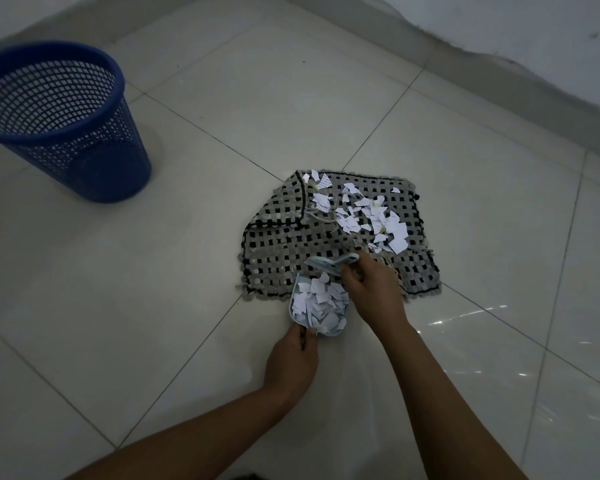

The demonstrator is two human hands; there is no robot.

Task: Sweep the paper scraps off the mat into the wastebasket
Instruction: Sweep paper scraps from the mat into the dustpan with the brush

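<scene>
A grey and black woven mat (281, 244) lies on the tiled floor, its far left corner folded over. White paper scraps (371, 216) are strewn over its far right part. My left hand (291, 362) grips the near end of a small pale blue dustpan (293, 308) that rests at the mat's near edge, heaped with scraps (321, 303). My right hand (371, 289) holds a small pale blue hand brush (326, 264) on the mat just beyond the dustpan. A blue mesh wastebasket (59, 119) stands upright at the far left.
Glossy pale floor tiles (153, 271) surround the mat. A wall with a grey skirting (499, 46) runs along the far right. Bare floor separates the mat from the wastebasket.
</scene>
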